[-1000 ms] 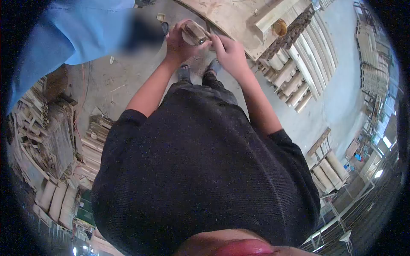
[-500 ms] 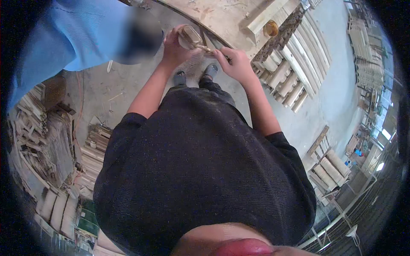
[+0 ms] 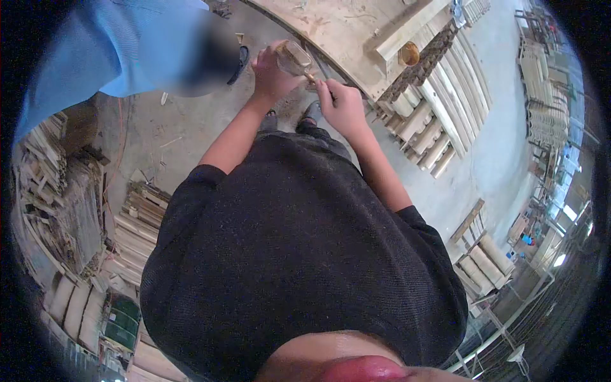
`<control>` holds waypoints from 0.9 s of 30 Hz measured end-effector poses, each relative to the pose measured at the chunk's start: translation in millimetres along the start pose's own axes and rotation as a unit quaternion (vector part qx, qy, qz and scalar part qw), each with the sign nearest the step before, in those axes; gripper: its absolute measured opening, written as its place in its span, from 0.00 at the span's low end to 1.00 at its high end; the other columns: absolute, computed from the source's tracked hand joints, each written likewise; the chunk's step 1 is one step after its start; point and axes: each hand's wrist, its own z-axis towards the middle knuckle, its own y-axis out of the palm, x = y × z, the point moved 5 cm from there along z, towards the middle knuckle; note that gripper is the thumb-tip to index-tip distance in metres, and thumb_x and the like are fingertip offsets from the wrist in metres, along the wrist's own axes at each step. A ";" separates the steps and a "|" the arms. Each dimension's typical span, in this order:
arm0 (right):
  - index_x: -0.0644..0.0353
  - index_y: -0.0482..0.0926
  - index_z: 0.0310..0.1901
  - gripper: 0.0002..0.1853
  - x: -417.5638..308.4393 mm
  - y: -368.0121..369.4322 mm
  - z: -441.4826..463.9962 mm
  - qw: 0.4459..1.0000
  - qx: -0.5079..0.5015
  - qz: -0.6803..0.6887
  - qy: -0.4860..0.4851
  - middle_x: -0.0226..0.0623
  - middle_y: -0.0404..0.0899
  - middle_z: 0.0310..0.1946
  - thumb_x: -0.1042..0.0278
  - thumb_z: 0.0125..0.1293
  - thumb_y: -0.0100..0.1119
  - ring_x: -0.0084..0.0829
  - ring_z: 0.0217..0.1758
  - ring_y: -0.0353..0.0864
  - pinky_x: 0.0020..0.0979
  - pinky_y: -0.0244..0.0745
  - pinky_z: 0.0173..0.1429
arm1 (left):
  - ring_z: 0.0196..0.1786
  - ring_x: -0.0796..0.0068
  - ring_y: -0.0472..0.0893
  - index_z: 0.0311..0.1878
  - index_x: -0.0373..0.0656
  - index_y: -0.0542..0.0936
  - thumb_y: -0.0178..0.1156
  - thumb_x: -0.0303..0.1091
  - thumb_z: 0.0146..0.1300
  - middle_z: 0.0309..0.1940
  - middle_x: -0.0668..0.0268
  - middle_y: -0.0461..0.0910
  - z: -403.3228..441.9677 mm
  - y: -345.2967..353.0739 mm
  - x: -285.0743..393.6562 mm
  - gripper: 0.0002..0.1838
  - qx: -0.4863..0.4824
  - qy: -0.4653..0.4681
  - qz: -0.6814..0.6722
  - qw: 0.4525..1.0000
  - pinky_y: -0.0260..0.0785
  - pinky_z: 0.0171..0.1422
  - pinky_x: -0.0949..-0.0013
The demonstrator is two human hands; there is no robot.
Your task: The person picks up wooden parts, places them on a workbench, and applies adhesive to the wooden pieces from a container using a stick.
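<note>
My left hand (image 3: 272,71) is closed around a clear, bottle-like container (image 3: 294,55) beside the workbench edge. The container is tilted, with its narrower end toward my right hand. My right hand (image 3: 344,107) pinches a thin brownish stick-like piece (image 3: 310,77) at that end. Whether the piece goes inside the container or only touches its mouth, I cannot tell. Both hands are held above the floor, in front of my feet.
A workbench (image 3: 328,32) carries a light wooden beam (image 3: 410,30) and an amber cup (image 3: 408,54). Stacked wooden pieces (image 3: 439,105) lie to the right. A person in a blue top (image 3: 95,51) is close on my left. Wood piles (image 3: 70,204) stand behind left.
Both hands and the container have shifted slightly right in view. The container has turned, and less of the stick-like piece shows between my hands.
</note>
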 end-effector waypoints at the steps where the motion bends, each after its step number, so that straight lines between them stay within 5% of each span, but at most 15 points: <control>1: 0.64 0.77 0.25 0.17 -1.7 2.6 -2.0 1.000 0.007 0.005 -0.012 0.50 0.68 0.16 0.64 0.71 0.61 0.47 0.17 0.69 0.39 0.65 0.25 | 0.58 0.51 0.76 0.64 0.51 0.67 0.82 0.61 0.35 0.56 0.63 0.77 -1.4 -1.0 5.0 0.53 0.014 0.006 0.011 1.000 0.64 0.60 0.44; 11: 0.62 0.77 0.25 0.17 -9.9 7.6 0.8 0.994 0.085 -0.044 -0.045 0.52 0.72 0.17 0.64 0.71 0.61 0.52 0.19 0.75 0.43 0.67 0.25 | 0.59 0.52 0.75 0.61 0.52 0.70 0.83 0.59 0.32 0.53 0.63 0.78 -1.6 5.3 12.1 0.51 0.072 -0.046 -0.039 0.996 0.64 0.59 0.44; 18: 0.60 0.82 0.33 0.15 -16.7 14.3 9.7 0.990 0.024 -0.136 -0.012 0.51 0.79 0.22 0.58 0.72 0.58 0.53 0.24 0.82 0.49 0.75 0.30 | 0.60 0.51 0.75 0.62 0.52 0.71 0.83 0.54 0.32 0.53 0.63 0.78 -3.0 5.4 10.0 0.50 0.043 -0.077 -0.022 0.996 0.63 0.59 0.44; 21: 0.60 0.81 0.28 0.16 -24.6 6.3 14.3 0.993 0.069 -0.091 -0.021 0.50 0.74 0.17 0.60 0.72 0.59 0.53 0.22 0.78 0.45 0.73 0.28 | 0.60 0.52 0.74 0.62 0.52 0.71 0.83 0.55 0.33 0.53 0.63 0.78 -2.3 6.0 8.1 0.50 0.034 -0.081 -0.001 0.996 0.63 0.60 0.45; 24: 0.61 0.81 0.30 0.15 -18.2 25.4 6.3 0.991 -0.025 -0.123 -0.046 0.50 0.75 0.18 0.61 0.71 0.59 0.54 0.24 0.79 0.43 0.73 0.28 | 0.60 0.53 0.75 0.62 0.51 0.71 0.83 0.56 0.34 0.53 0.63 0.78 -6.2 11.5 4.3 0.50 0.017 -0.084 -0.005 0.996 0.63 0.60 0.46; 27: 0.63 0.80 0.30 0.15 -18.1 2.1 -5.2 0.998 0.051 -0.034 -0.022 0.50 0.74 0.17 0.62 0.72 0.58 0.46 0.19 0.76 0.40 0.70 0.27 | 0.60 0.54 0.76 0.61 0.49 0.71 0.82 0.58 0.35 0.52 0.62 0.79 -1.8 7.8 11.4 0.50 0.023 -0.077 -0.036 0.996 0.64 0.60 0.47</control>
